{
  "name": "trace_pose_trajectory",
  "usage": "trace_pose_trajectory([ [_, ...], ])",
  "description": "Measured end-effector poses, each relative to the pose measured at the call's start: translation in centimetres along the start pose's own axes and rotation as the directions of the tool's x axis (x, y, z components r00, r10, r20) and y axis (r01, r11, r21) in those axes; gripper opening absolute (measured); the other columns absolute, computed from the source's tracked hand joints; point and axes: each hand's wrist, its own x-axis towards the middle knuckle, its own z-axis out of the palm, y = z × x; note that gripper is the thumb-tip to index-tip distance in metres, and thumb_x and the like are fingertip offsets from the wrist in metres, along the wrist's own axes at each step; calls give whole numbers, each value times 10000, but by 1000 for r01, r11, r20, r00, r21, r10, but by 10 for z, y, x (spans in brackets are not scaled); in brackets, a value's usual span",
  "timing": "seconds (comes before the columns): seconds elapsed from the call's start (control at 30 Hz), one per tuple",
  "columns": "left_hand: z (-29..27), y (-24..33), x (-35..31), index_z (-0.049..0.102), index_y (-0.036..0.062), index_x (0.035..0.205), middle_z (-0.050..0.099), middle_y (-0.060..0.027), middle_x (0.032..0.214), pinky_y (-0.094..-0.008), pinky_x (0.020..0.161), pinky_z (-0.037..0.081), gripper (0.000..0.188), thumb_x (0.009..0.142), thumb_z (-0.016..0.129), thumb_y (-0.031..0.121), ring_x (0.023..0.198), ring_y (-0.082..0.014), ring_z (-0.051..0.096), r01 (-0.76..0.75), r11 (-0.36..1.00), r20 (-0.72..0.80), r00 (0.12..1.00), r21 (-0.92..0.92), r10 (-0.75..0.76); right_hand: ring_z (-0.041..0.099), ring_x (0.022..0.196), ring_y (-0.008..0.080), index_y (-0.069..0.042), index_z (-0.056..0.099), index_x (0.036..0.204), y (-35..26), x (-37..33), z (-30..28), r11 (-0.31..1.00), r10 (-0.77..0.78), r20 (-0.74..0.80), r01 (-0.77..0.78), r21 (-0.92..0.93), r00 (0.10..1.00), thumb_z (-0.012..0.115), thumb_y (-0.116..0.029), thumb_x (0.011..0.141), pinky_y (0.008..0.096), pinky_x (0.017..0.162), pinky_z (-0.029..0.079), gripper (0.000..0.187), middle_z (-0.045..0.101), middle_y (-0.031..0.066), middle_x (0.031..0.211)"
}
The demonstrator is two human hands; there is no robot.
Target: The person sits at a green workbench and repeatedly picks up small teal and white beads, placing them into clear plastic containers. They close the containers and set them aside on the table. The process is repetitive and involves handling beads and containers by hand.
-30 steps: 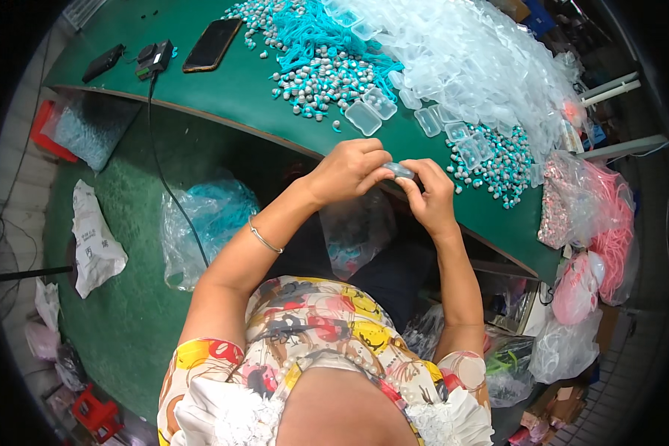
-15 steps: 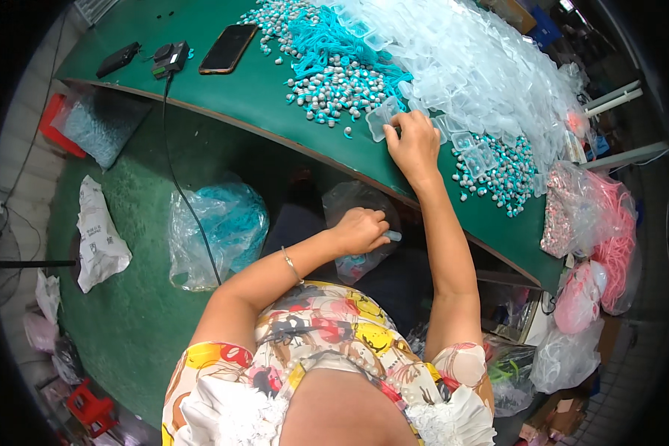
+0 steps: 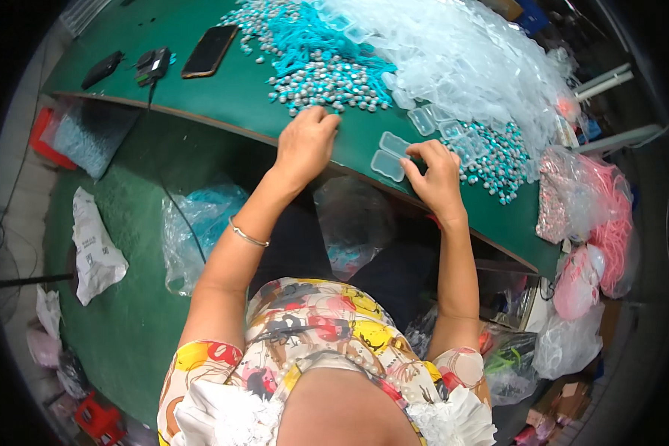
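Observation:
A small hinged clear plastic case (image 3: 387, 165) lies opened out flat near the table's front edge. My right hand (image 3: 436, 177) has its thumb and forefinger closed at the case's right side. My left hand (image 3: 305, 147) reaches over the table edge to the near side of a pile of small grey-and-teal plugs (image 3: 327, 83). Its fingers are drawn together, and whatever is between them is hidden. Teal cords (image 3: 302, 39) lie tangled behind those plugs. A second heap of plugs (image 3: 504, 160) sits to the right of my right hand, partly under loose clear cases (image 3: 464, 141).
A big mound of clear cases (image 3: 461, 59) covers the back right of the green table (image 3: 223, 100). At the left lie a phone (image 3: 209, 50) and a small black device (image 3: 152, 65) trailing a cable. Bags of pink cords (image 3: 609, 223) stand at the right, and a clear bag (image 3: 353, 223) hangs below the edge.
My left hand has moved from above my lap, where it held a small translucent case, forward to the plugs. My right hand has drawn nearer, and an opened case now lies beside it.

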Motion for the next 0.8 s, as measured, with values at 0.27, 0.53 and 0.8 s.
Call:
trace_pose_trajectory([
  [0.27, -2, 4, -9, 690, 81, 924, 649, -78, 860, -417, 701, 520, 109, 825, 716, 120, 836, -299, 647, 118, 993, -24, 993, -33, -118, 651, 753, 257, -77, 710, 869, 68, -25, -41, 959, 275, -177, -282, -12, 945, 732, -80, 786, 381, 687, 492, 86, 686, 75, 849],
  [0.53, -8, 6, -11, 697, 79, 940, 656, -92, 884, -421, 725, 523, 117, 824, 708, 96, 840, -304, 654, 152, 988, 9, 988, -6, -152, 602, 934, 230, -135, 724, 895, 44, -25, -25, 923, 140, -49, -148, -354, 989, 773, -155, 768, 427, 912, 355, 137, 671, 16, 889],
  [0.8, 2, 33, -7, 700, 31, 966, 644, -104, 888, -319, 639, 505, 128, 845, 713, 68, 725, -235, 638, 179, 873, 158, 980, -453, -118, 620, 939, 219, -131, 717, 878, 19, -16, -25, 990, 19, -21, -22, -141, 1000, 753, -125, 776, 423, 919, 352, 108, 696, 4, 908],
])
